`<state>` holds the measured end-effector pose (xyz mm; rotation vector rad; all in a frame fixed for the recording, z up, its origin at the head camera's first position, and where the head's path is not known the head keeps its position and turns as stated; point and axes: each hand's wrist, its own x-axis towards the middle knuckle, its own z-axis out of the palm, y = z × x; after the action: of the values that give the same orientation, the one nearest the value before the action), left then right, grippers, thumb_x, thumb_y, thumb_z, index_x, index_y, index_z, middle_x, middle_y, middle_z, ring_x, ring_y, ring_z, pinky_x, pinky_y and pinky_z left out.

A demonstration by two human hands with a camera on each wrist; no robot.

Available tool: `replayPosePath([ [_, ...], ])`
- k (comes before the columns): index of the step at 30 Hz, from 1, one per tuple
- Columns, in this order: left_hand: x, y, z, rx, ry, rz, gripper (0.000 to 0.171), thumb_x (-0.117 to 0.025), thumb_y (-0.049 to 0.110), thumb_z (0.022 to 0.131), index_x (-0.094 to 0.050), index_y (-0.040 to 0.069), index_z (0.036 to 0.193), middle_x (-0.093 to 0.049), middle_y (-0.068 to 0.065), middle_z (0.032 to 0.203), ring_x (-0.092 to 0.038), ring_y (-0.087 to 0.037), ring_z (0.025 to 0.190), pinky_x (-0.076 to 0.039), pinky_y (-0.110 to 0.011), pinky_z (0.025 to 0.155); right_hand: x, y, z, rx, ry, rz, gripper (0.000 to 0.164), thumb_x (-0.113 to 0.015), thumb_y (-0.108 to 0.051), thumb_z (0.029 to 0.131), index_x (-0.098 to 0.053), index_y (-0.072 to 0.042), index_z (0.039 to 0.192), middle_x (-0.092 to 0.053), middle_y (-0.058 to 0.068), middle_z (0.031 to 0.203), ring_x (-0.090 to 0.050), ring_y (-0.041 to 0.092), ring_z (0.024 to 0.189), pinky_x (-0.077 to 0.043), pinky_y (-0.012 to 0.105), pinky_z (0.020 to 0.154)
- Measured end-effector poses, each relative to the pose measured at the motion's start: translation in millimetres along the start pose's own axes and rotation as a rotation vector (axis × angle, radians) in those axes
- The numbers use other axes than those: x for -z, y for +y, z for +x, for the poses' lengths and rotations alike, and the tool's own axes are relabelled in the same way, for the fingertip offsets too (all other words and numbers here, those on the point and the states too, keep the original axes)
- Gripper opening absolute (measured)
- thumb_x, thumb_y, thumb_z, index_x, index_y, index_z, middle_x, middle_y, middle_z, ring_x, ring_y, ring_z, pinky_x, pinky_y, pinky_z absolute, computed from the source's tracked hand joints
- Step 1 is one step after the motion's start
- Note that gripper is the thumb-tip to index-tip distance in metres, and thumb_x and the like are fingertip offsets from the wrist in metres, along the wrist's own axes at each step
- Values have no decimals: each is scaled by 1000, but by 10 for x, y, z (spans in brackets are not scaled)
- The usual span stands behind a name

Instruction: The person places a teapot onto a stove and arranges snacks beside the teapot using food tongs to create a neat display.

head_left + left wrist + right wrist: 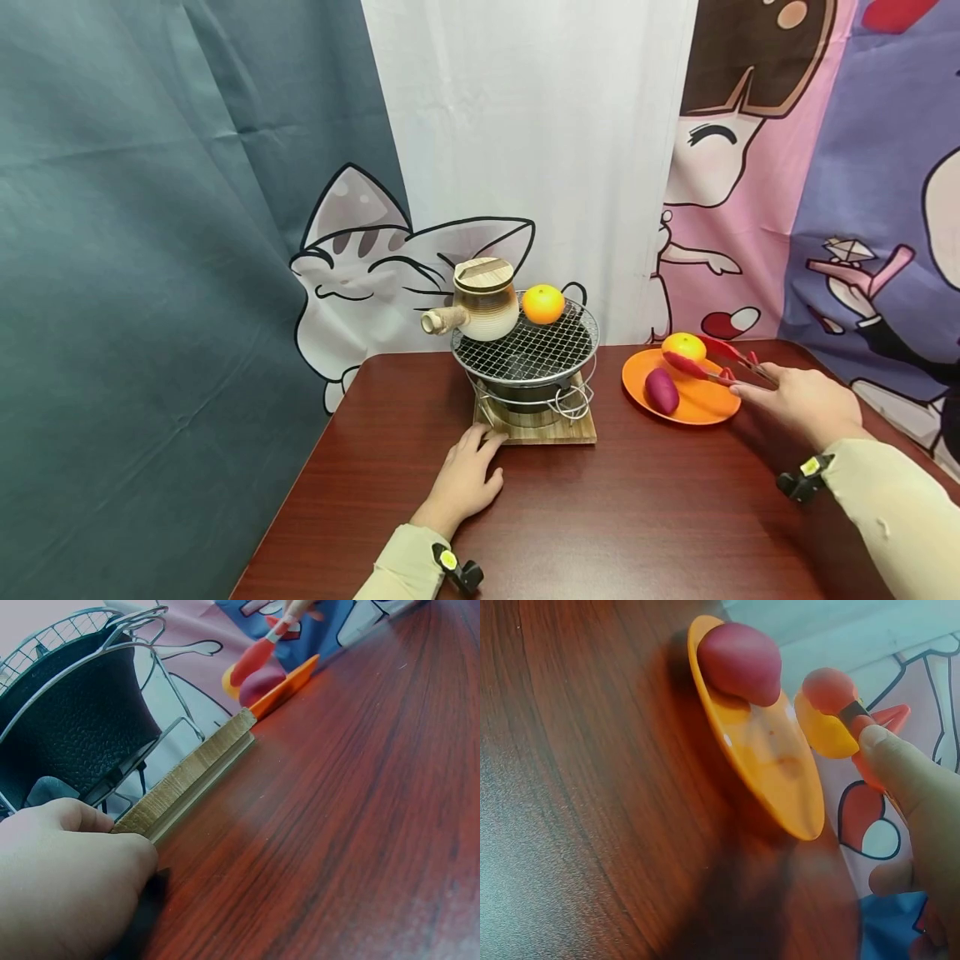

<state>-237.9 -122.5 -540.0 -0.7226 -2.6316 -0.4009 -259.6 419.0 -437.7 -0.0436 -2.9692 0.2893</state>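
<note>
My right grip (808, 406) pinches red tongs (696, 370) astride the tangerine (682, 344) at the back of the orange plate (711, 406); my left grip (463, 478), spread, touches the wooden board (551, 434); slack squeezing could drop the fruit.

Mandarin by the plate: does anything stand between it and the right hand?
Nothing visible blocks the way; only the tongs that the right hand holds reach across to the mandarin. The purple vegetable lies on the plate, off that line.
</note>
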Motion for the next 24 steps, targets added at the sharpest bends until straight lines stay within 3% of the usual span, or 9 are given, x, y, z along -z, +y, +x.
replayPosePath([
  [11, 2, 6, -14, -27, 38, 2, 52, -68, 23, 85, -60, 18, 136, -51, -10, 137, -46, -33, 135, -48, -56, 95, 133, -109, 20, 20, 48, 1, 97, -46, -81, 86, -51, -3, 143, -57, 39, 123, -58, 55, 97, -48, 57, 53],
  [24, 17, 9, -9, -5, 5, -11, 53, -66, 25, 87, -59, 20, 138, -49, -9, 139, -43, -32, 137, -46, -56, 99, 317, -275, 52, 29, 73, -8, 96, -48, -82, 85, -51, -7, 145, -54, 40, 127, -56, 56, 101, -48, 65, 62],
])
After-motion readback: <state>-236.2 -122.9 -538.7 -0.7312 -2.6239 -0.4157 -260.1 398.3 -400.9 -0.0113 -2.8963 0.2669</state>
